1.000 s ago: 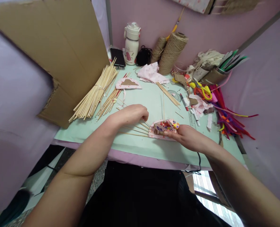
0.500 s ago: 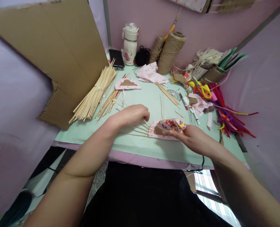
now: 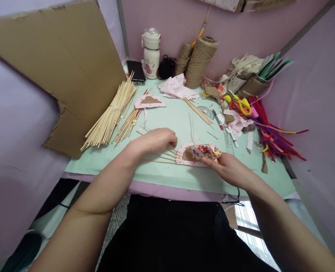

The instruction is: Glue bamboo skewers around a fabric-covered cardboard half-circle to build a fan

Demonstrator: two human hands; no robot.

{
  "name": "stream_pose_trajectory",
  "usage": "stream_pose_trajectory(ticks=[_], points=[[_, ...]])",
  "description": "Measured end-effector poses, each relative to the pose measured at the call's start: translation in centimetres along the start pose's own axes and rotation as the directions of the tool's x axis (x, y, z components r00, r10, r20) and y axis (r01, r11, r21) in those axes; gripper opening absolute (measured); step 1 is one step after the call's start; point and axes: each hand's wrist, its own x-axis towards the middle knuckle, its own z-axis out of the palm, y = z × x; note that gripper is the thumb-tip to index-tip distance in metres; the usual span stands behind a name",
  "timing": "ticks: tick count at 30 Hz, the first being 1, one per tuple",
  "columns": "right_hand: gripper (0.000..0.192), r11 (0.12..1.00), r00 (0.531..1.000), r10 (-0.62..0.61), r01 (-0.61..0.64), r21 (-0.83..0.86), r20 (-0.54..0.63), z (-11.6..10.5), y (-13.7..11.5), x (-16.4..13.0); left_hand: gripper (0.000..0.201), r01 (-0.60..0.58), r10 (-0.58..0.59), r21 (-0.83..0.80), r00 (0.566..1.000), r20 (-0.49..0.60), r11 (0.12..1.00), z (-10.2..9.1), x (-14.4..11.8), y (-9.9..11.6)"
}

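Observation:
A half-round cardboard piece edged in pink cloth (image 3: 179, 160) lies near the table's front edge. Several thin wooden sticks (image 3: 158, 155) fan out leftward from its rim. Over these sticks, my left hand (image 3: 165, 139) is closed, its fingertips pinching one stick close to the rim; the exact contact is partly hidden. My right hand (image 3: 225, 164) grips a floral cloth-covered piece (image 3: 205, 151), thumb in front and the other fingers mostly hidden. That floral piece is tilted up off the pink-edged one, so bare brown cardboard shows between them.
At left lean a big cardboard sheet (image 3: 79, 49) and a bundle of sticks (image 3: 110, 117). Another pink-edged half-round (image 3: 164, 102) lies behind. Along the back stand a bottle (image 3: 151, 56) and twine spools (image 3: 201, 62). Scissors (image 3: 239, 105) and pipe cleaners (image 3: 272, 132) lie at right.
The view has shifted slightly, moving the scene a little to the left. The floral piece leans slightly differently in my right hand. My left hand stays over the sticks.

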Motion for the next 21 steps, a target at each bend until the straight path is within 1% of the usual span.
stream_pose_trajectory(ticks=[5,8,12,17,21], points=[[0.057,1.000,1.000,0.008,-0.008,-0.004,-0.006,0.31,0.22,0.06,0.026,-0.005,0.005,0.002,1.000,-0.002,1.000,0.13,-0.01,-0.04],[0.056,1.000,1.000,-0.004,0.004,0.021,-0.013,0.41,0.28,0.07,0.027,-0.016,0.016,0.003,1.000,0.010,1.000,0.14,0.05,-0.07],[0.055,0.999,1.000,0.010,-0.009,0.054,-0.004,0.47,0.34,0.02,0.026,-0.020,0.019,0.002,0.999,0.026,1.000,0.04,0.16,0.03],[0.054,0.994,0.999,-0.036,0.035,0.103,0.010,0.63,0.57,-0.08,0.025,-0.014,0.014,0.015,0.999,0.041,1.000,-0.01,0.27,0.07],[0.055,0.992,0.999,-0.041,0.037,0.119,0.033,0.74,0.74,-0.11,0.026,-0.014,0.013,0.009,0.999,0.045,1.000,0.13,0.27,-0.14]])
